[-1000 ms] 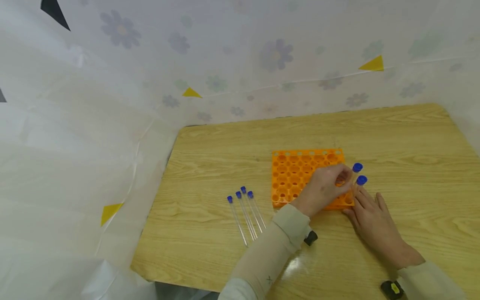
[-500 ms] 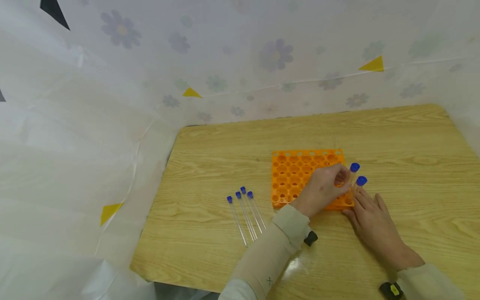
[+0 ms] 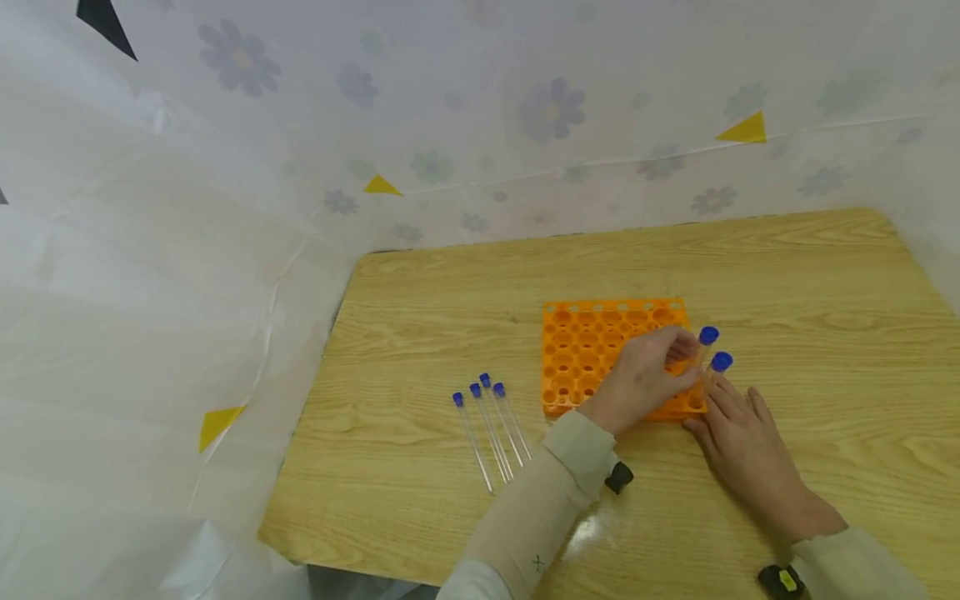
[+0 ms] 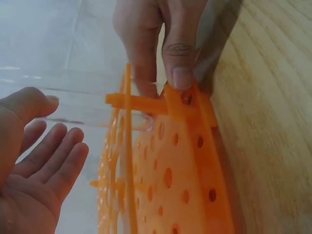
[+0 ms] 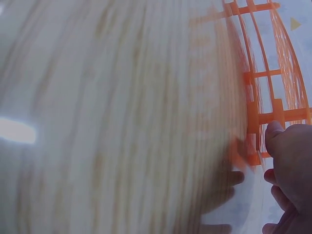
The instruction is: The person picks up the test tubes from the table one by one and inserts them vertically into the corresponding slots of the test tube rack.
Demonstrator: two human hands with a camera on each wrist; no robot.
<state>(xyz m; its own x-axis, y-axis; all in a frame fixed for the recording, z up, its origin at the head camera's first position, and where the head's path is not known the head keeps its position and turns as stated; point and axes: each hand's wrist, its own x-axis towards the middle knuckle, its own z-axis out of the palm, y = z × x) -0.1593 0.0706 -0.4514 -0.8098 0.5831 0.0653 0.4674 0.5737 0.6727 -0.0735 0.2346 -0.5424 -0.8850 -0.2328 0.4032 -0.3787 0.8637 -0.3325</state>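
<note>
An orange test tube rack [image 3: 588, 342] stands on the table, with two blue-capped test tubes upright at its right end. My left hand [image 3: 641, 375] reaches over the rack to the farther test tube [image 3: 708, 336]. In the left wrist view, the fingers [image 4: 61, 156] lie spread and relaxed, with the thumb beside the clear tube [image 4: 92, 105]. The nearer test tube [image 3: 722, 362] stands by my right hand [image 3: 753, 454]. That hand grips the rack's near right corner, thumb on the front side and fingers along the end; the right wrist view shows the thumb [image 5: 274, 131] at the corner post.
Several blue-capped test tubes [image 3: 491, 429] lie on the wooden table [image 3: 420, 317] left of the rack. Black devices [image 3: 780, 581] sit at both wrists. White patterned sheeting [image 3: 480, 108] hangs behind the table and at its left.
The farther test tube's cap has shifted slightly left toward the rack, and my left fingers have loosened a little. The right hand stays at the corner.
</note>
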